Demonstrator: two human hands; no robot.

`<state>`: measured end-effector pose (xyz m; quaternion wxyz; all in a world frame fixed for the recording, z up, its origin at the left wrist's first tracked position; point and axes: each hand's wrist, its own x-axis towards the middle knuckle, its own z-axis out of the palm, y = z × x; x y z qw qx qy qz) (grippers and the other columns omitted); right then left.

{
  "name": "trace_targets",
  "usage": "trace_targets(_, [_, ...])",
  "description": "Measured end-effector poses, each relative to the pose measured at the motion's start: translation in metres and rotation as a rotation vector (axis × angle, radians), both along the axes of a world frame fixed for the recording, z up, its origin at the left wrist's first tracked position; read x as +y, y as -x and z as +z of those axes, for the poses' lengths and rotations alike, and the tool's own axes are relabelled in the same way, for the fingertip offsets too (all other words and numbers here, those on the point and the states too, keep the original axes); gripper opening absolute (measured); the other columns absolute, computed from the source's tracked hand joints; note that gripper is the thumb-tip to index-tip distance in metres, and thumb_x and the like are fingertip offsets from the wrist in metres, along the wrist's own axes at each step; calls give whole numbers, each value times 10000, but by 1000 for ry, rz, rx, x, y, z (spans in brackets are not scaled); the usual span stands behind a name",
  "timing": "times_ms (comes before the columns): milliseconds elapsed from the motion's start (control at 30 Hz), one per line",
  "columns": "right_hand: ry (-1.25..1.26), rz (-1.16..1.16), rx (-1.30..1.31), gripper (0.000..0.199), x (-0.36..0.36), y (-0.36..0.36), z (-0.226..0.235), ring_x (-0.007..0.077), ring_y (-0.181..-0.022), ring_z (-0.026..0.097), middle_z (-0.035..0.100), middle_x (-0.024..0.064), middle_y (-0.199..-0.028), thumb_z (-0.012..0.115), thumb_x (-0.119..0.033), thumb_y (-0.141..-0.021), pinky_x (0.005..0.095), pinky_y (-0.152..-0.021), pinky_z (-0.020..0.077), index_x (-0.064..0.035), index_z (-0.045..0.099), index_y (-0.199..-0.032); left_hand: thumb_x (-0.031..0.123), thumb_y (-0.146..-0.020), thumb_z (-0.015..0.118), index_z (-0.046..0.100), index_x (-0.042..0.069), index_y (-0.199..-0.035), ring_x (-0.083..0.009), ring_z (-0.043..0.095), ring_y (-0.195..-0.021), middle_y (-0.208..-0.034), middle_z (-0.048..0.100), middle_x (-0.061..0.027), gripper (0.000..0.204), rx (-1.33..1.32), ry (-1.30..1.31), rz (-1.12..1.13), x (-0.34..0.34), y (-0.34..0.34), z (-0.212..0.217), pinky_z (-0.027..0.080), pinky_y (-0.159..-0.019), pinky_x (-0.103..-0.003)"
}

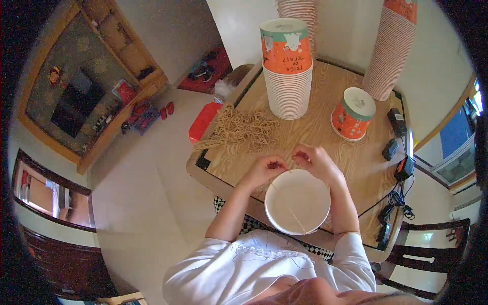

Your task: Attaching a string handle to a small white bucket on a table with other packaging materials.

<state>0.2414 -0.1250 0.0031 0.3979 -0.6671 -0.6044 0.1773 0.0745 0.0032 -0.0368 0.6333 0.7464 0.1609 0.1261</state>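
1. The left hand and the right hand sit close together just past the far rim of a white paper bucket. Each hand's fingertips are pinched shut on a thin tan elastic string.
2. The string runs from the fingertips down across the inside of the bucket, which opens toward the camera at the near edge of the wooden table.
3. One loose pile of tan strings lies to the left on the table, near the hands.
4. One single orange bucket stands upside down farther right.
5. Three tall stacks of buckets are in view: one stack at the centre and two at the back.
6. Several small black devices with cables lie along the right edge.
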Motion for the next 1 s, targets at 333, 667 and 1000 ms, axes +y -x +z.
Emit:
trace_targets(333, [-7,-4,16,120,-1,1,2,210,-685,631,627,117,-736,619,-87,-812,324,-616,481,-17,582,-902,21,-826,613,648,41,-848,-51,549,-700,-761,613,11,46,-41,-65,95,-7,-2,-1,456,-630,-213])
trace_targets(667, [12,3,3,102,-1,2,3,201,-662,623,628,116,-724,616,-77,-813,321,-605,482,-15,583,-886,38,-780,647,708,62,-861,-102,566,-719,-784,624,-40,104,-113,-230,116,-7,-2,2,458,-651,-252])
trace_targets(1000, [-4,18,-5,81,0,1,2,221,-667,632,626,113,-718,604,-79,-821,326,-599,481,-22,584,-875,46,-776,645,707,110,-971,-178,613,-757,-808,635,-80,215,-98,-439,21,-5,-4,3,481,-678,-285])
